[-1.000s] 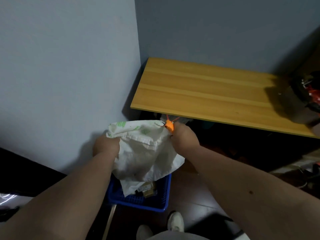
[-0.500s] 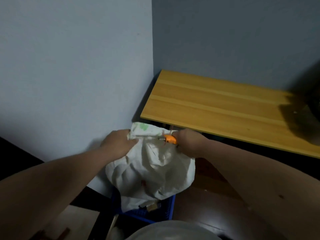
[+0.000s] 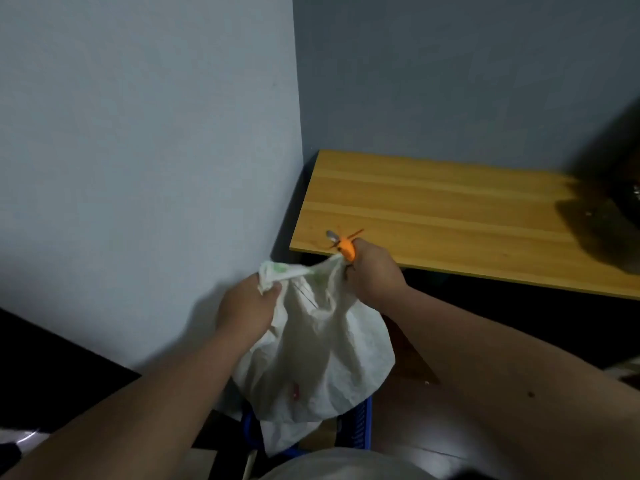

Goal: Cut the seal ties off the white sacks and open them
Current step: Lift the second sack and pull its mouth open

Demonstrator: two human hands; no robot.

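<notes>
To your right a wooden tabletop [image 3: 450, 216] with pale grain runs along the far blue-grey wall [image 3: 450, 74]. A dark blurred object [image 3: 609, 209] sits at its right end; you cannot identify it. The lighter wall [image 3: 138, 150] fills your left. A blue slatted plastic basket [image 3: 362, 427] stands near, on dark brown floor [image 3: 408, 427]. A black surface [image 3: 45, 368] occupies the near left.

The sack [image 3: 311, 358] hangs above the basket [image 3: 360, 427], left of the table [image 3: 450, 216], near the wall corner [image 3: 298, 133].
</notes>
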